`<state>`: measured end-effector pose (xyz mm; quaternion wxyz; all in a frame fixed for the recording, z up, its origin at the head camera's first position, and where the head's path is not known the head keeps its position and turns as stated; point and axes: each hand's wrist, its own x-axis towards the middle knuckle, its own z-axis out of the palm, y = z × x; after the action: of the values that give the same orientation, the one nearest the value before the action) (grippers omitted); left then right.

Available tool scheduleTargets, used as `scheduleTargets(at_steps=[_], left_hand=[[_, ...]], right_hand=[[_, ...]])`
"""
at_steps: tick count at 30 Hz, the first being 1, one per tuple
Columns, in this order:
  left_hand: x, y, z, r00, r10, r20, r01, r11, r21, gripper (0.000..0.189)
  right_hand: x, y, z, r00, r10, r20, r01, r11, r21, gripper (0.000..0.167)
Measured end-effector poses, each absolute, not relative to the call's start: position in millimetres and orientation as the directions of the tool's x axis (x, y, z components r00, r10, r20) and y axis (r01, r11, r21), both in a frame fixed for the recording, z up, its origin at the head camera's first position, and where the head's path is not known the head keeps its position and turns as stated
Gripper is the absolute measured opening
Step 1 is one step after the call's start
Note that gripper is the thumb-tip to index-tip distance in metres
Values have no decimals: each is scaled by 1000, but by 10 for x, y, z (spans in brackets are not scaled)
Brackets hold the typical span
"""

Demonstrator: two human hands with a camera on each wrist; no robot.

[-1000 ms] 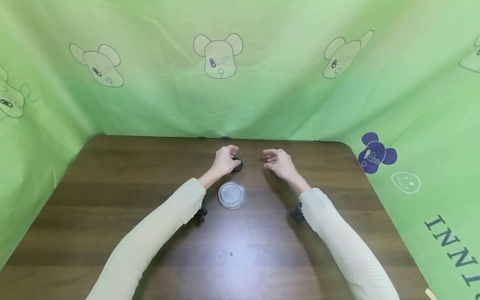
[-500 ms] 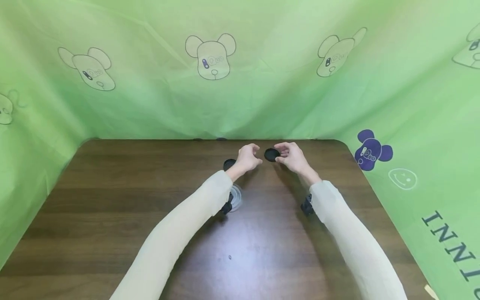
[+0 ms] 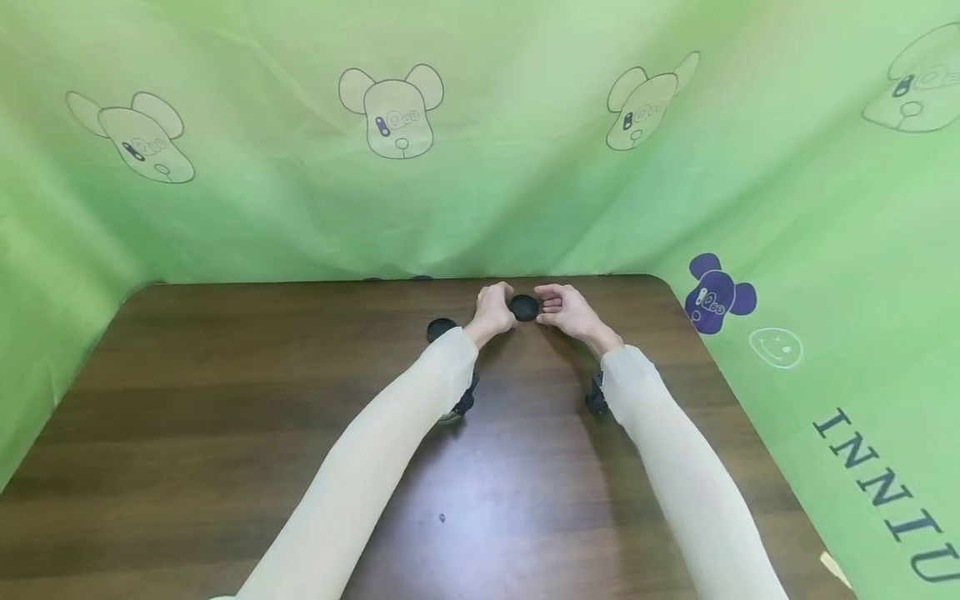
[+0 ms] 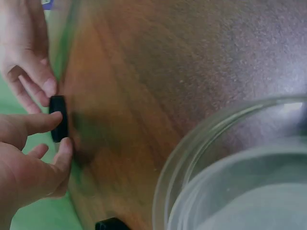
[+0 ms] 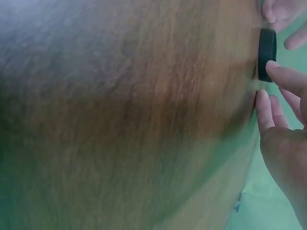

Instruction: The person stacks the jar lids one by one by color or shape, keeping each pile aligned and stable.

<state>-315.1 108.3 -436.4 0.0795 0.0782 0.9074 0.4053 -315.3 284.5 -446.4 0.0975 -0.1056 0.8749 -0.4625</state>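
A shallow black round lid (image 3: pixel 524 307), hollow side up, sits near the table's far edge between both hands. My left hand (image 3: pixel 492 312) is at its left side, thumb and fingers loosely bent with their tips right at the rim. From the right, my right hand (image 3: pixel 572 312) reaches it with relaxed fingers; in the right wrist view its thumb overlaps the lid's side (image 5: pixel 266 55). Another black round piece (image 3: pixel 439 328) lies left of my left wrist. A clear round container (image 4: pixel 225 191) fills the lower right of the left wrist view; my left sleeve mostly hides it in the head view.
The wooden table (image 3: pixel 225 417) ends at a green curtain (image 3: pixel 487 208) printed with bear heads, behind and at the sides. A tiny dark mark (image 3: pixel 442 518) shows on the tabletop nearer the person. Dark cameras hang under both wrists.
My left hand has left the first black piece and moved right to the lid by my right hand. My left forearm now covers most of the clear container. The head view has turned slightly right.
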Motion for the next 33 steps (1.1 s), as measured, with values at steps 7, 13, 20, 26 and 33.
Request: scheduleTargets(at_steps=[7,13,20,26,33], left_hand=[[-3184,1120,-4464,-979,202,32,167,696,698,47],[-3174,1206,-4505,-990,139,35,122,691,713,40],[-3167,1177,-4473,-996,78,38,81,687,722,39],[-3190,1105,-4439,-991,104,84,133,692,709,38],[-3206,985,-4418,-989,147,4,98,639,763,42]], right_hand=[[-3189,2738,-4496,-960,-268,-75,-85,539,-838,53],[-3187,2688,-4484,-968,-228,-102,-34,525,-850,47],[-3162,2608,-4459,-975,-206,-87,-37,530,-847,46],[-3156,2604,-4456,-979,-190,-77,-22,471,-882,46],[-3135,2537,-4426,-982,-175,-67,-25,477,-878,47]])
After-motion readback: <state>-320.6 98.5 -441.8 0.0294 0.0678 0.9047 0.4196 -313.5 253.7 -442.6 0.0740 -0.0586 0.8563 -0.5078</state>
